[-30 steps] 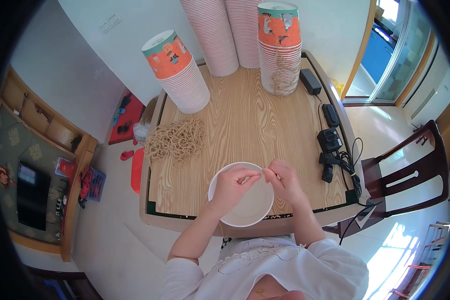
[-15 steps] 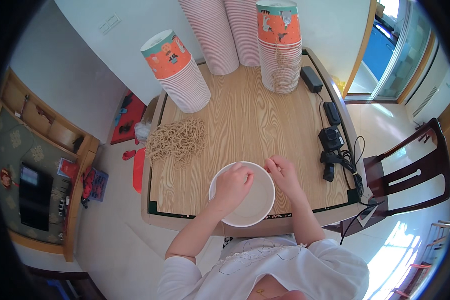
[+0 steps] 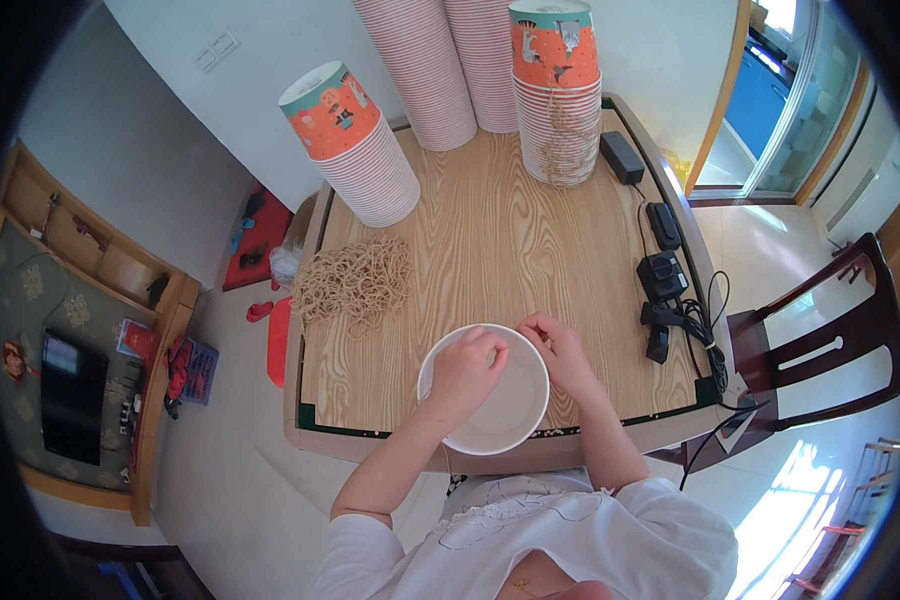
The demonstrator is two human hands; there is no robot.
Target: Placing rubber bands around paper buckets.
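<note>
A round white paper bucket (image 3: 505,425), its mouth facing up, is at the front edge of the table before me. My left hand (image 3: 465,372) is over the left part of its mouth, fingers curled together in a pinch; what they hold, if anything, does not show. At the bucket's upper right rim is my right hand (image 3: 560,355), its thumb and fingertips pressed together. Anything between them is too small to make out. To the left lies a tangled heap of tan twine loops (image 3: 352,282).
Behind stand a stack of orange-and-green paper buckets (image 3: 355,150), another such stack (image 3: 558,110) with twine hanging on it, and tall white stacks (image 3: 420,75). Black adapters (image 3: 662,275) and cables line the table's right edge. A dark wooden chair (image 3: 820,350) stands at right.
My right hand has shifted slightly left, its fingertips now nearer the bucket's rim. The left hand and the bucket have hardly moved.
</note>
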